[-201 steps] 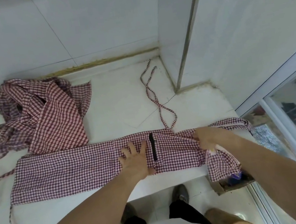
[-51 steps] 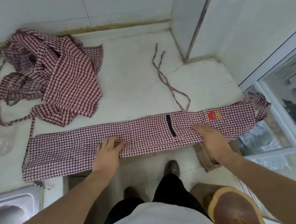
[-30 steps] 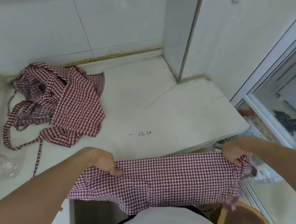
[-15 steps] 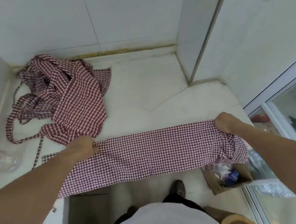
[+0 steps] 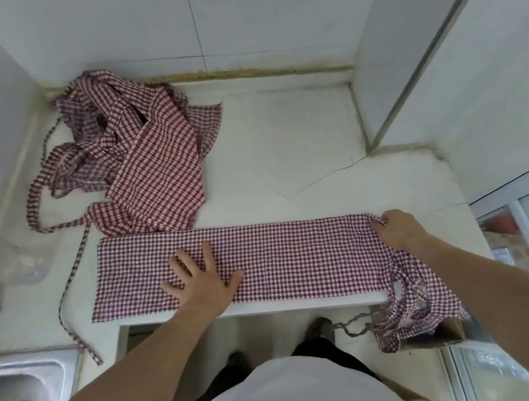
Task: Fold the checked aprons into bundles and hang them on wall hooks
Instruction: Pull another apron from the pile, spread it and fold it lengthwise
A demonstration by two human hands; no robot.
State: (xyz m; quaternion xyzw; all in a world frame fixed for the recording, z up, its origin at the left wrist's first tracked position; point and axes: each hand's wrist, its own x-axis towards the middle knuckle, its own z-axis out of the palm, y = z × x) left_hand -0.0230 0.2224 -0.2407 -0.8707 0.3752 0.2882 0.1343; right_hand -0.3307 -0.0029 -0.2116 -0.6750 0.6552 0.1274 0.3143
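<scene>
Head view, folding stage. Your left hand point(image 5: 199, 280) lies flat with its fingers spread, pressing the checked apron point(image 5: 286, 259), which is folded into a long strip along the front edge of the white countertop point(image 5: 299, 146). Your right hand point(image 5: 399, 231) pinches the far corner of the strip's end; how tightly the fingers close cannot be told, as the knuckles hide them. Beyond that pinch, on the side away from your left hand, the rest of the cloth spills off the counter edge and hangs bunched, with a dark tie cord point(image 5: 352, 325) dangling from it. On the other side of your flat palm the strip runs on to a squared end, from near which a checked strap point(image 5: 71, 300) trails off toward the steel sink point(image 5: 18, 381).

The cloth looks thin, light and limp: it will sag wherever unsupported, and the hanging weight may drag the strip off the edge once your palm lifts. Take hold at corners and folded edges rather than mid-panel, and gather the loose ties before rolling.

A heap of unfolded checked aprons point(image 5: 141, 150) lies just behind your left hand, touching the strip's far edge. No wall hooks are in view.
</scene>
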